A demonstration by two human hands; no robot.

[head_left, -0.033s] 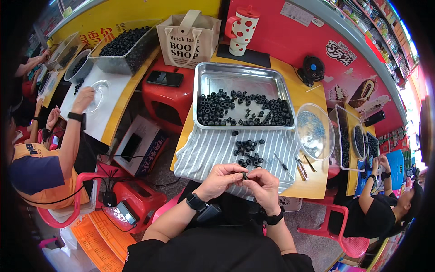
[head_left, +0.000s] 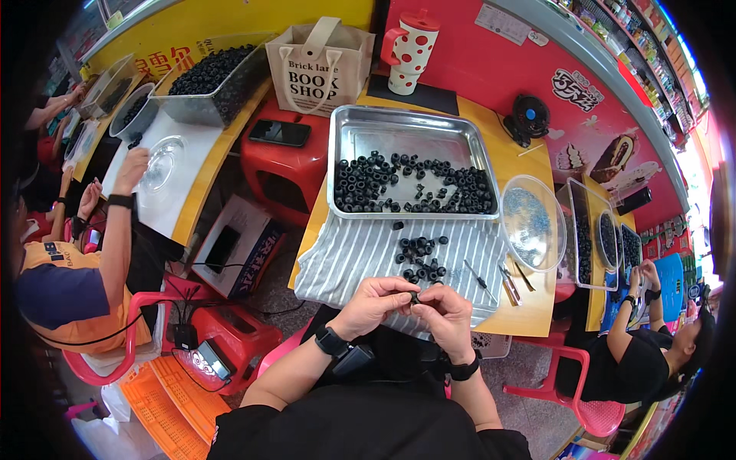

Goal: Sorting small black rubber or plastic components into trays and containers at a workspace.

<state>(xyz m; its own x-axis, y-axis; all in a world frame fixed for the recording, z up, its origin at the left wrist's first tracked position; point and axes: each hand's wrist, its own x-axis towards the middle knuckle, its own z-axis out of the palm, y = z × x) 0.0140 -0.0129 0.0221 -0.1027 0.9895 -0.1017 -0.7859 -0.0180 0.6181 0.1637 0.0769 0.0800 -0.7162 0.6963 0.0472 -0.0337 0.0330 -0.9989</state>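
My left hand (head_left: pixel 374 303) and my right hand (head_left: pixel 446 313) meet at the front edge of the yellow table, fingertips pinched together on one small black ring (head_left: pixel 415 297). Just beyond them a small pile of black rings (head_left: pixel 420 259) lies on a grey striped cloth (head_left: pixel 353 257). Behind the cloth stands a metal tray (head_left: pixel 399 129) with many more black rings spread across its near half. Both wrists wear dark bands.
A clear plastic bowl (head_left: pixel 534 222) and thin tools (head_left: pixel 484 280) lie right of the cloth. A tote bag (head_left: pixel 318 65), a spotted mug (head_left: pixel 410 47) and a small fan (head_left: pixel 529 119) stand behind. Other people work at the left (head_left: pixel 69 284) and right (head_left: pixel 652 353). A red stool (head_left: pixel 284 146) holds a phone.
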